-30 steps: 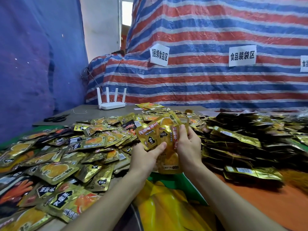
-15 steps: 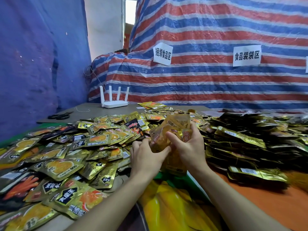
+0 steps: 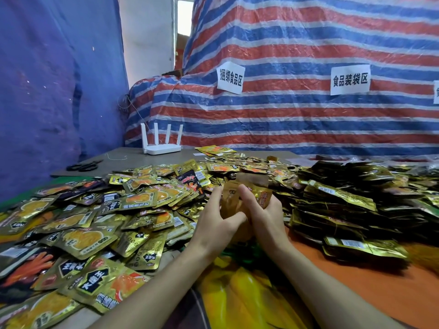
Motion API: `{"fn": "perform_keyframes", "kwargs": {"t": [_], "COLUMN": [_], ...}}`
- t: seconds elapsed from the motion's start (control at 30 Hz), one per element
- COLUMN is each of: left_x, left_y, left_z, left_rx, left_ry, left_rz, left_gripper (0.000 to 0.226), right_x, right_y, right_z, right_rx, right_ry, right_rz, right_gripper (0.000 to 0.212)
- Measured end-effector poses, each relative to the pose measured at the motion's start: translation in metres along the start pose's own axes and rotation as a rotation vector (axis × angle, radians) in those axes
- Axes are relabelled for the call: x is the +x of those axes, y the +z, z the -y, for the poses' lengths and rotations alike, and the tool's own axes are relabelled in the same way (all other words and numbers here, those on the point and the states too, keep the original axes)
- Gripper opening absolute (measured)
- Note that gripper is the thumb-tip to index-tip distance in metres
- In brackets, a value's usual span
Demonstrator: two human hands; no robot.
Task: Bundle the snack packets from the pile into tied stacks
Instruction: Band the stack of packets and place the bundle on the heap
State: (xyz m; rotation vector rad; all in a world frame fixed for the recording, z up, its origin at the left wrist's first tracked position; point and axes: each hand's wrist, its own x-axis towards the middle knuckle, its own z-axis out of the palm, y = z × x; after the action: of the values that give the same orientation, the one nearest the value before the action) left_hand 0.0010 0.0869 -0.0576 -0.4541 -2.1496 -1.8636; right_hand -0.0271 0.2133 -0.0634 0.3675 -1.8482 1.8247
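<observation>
While the left hand (image 3: 213, 224) and right hand (image 3: 267, 217) clasp a small stack (image 3: 253, 186) with no tie showing, a big loose pile (image 3: 107, 222) lies left of that stack and seemingly tied bundles (image 3: 344, 210) lie right of it; much is left to bundle.

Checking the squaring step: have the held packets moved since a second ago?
Yes. The held packets have closed from a fan into a tight stack, their left edge drawing rightward away from the black packet.

Loose packets (image 3: 99, 217) left — tied stacks (image 3: 356, 210) right, router (image 3: 161, 143) behind.
</observation>
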Motion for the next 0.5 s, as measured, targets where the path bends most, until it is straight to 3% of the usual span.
{"fn": "perform_keyframes", "kwargs": {"t": [0.23, 0.37, 0.5], "left_x": [-0.005, -0.005, 0.002], "left_y": [0.012, 0.017, 0.011], "left_z": [-0.014, -0.012, -0.010], "left_rx": [-0.266, -0.261, -0.249], "left_ry": [-0.175, -0.239, -0.194], "left_rz": [0.101, 0.129, 0.088], "left_gripper": [0.049, 0.053, 0.053], "right_x": [0.000, 0.001, 0.003], "right_y": [0.000, 0.005, 0.010], "right_z": [0.002, 0.007, 0.010], "right_rx": [-0.006, 0.200, 0.371], "right_ry": [-0.086, 0.106, 0.322], "right_rz": [-0.005, -0.050, -0.054], "right_gripper": [0.056, 0.076, 0.071]}}
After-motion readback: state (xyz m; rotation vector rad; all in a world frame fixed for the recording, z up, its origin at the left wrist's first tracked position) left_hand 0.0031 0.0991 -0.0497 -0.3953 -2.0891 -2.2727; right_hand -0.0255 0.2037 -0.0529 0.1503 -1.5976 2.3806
